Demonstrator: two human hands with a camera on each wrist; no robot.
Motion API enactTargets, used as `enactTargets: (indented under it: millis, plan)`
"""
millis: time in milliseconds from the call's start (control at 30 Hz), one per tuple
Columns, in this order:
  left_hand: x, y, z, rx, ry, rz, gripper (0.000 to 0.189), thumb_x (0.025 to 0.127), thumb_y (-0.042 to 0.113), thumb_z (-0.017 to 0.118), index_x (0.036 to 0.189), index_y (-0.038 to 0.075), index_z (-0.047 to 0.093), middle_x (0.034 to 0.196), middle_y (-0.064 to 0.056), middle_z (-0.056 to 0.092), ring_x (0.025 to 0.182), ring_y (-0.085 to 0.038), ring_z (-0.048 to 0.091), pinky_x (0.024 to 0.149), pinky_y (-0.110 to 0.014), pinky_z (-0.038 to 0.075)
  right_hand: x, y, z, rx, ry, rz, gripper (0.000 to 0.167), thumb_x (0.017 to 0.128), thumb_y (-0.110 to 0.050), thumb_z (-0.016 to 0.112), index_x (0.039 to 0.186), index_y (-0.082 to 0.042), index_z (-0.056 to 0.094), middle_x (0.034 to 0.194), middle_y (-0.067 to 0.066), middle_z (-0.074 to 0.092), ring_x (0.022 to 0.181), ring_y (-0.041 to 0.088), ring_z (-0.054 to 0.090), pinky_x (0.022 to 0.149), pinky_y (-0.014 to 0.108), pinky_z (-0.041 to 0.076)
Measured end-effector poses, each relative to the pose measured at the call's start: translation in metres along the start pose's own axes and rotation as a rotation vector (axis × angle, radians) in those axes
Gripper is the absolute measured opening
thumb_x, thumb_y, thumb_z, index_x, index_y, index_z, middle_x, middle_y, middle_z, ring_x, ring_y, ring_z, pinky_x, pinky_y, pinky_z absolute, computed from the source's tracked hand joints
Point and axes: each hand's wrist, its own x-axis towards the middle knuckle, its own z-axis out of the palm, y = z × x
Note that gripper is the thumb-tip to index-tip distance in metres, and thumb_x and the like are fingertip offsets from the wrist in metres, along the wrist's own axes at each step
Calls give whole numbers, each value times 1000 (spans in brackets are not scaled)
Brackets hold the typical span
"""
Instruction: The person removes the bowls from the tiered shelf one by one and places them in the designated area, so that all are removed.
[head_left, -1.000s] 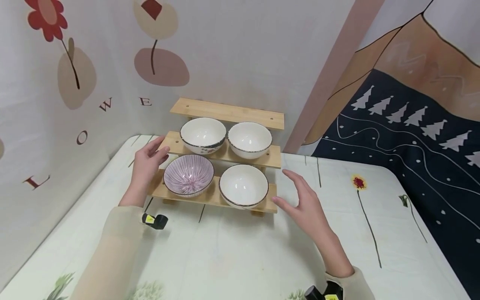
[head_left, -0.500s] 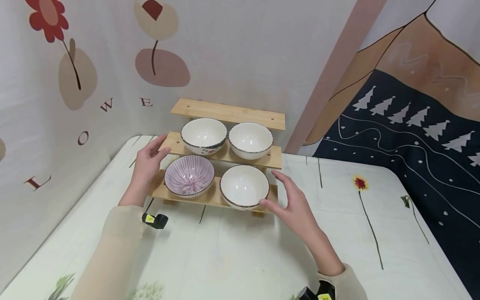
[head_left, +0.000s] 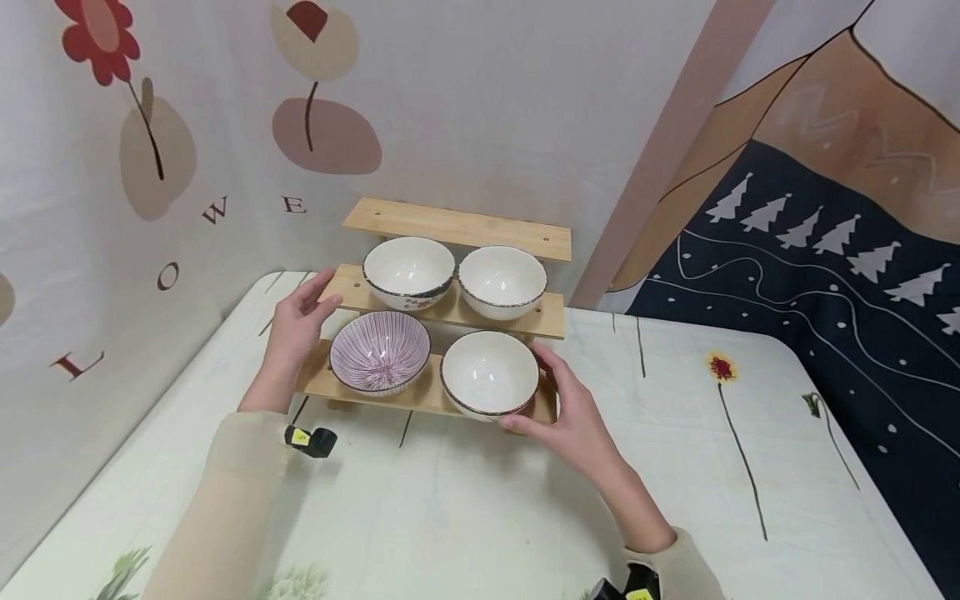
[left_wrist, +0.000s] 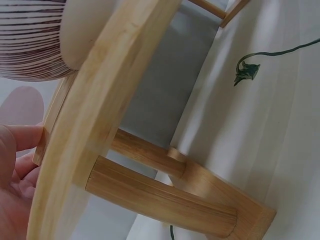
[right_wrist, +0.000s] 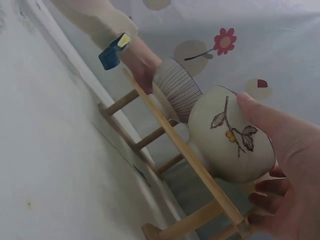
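A three-tier wooden shelf rack (head_left: pixel 555 315) carries bowls on its lower two planks. My left hand (head_left: pixel 292 329) holds the left end of the middle plank; in the left wrist view its fingers (left_wrist: pixel 25 137) pinch the wood's edge. My right hand (head_left: pixel 573 425) grips the white dark-rimmed bowl (head_left: pixel 489 375) at the right of the bottom plank, thumb at the near rim and fingers round the far right side. A branch with yellow berries shows on that bowl (right_wrist: pixel 225 135) in the right wrist view. Beside it sits a purple-striped bowl (head_left: pixel 380 354).
Two white bowls stand on the middle plank, a left one (head_left: pixel 408 268) and a right one (head_left: pixel 502 279). The top plank (head_left: pixel 465 229) is behind them, near a printed curtain (head_left: pixel 480 108). A pale flower-printed cloth (head_left: pixel 450 508) covers the table.
My right hand has moved left from beside the rack to the front right bowl, and its thumb and fingers have closed round it. My left hand stays at the rack.
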Motion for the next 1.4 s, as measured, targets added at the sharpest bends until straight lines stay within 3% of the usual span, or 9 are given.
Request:
enactTargets:
  millis: [267, 833, 1400]
  plan:
    - [-1, 0, 0, 17, 2, -5, 59, 103, 35, 54, 156, 17, 34, 164, -5, 29, 151, -29, 30, 126, -46, 29, 1, 0, 7, 72, -20, 3, 109, 70, -17, 92, 157, -12, 25, 159, 9, 37, 147, 26, 38, 123, 43, 34]
    - [1, -1, 0, 5, 2, 13, 56, 104, 28, 54, 155, 17, 35, 163, -5, 30, 150, -28, 32, 125, -45, 31, 4, -4, 21, 127, 15, 67, 116, 70, -18, 92, 159, -13, 17, 162, 12, 31, 145, 34, 39, 119, 55, 38]
    - [3, -3, 0, -6, 0, 13, 55, 104, 25, 53, 155, 17, 35, 163, -4, 29, 152, -26, 28, 127, -44, 27, 6, -8, 28, 218, 24, 118, 128, 66, -17, 94, 161, -14, 8, 162, 7, 29, 146, 31, 37, 123, 54, 31]
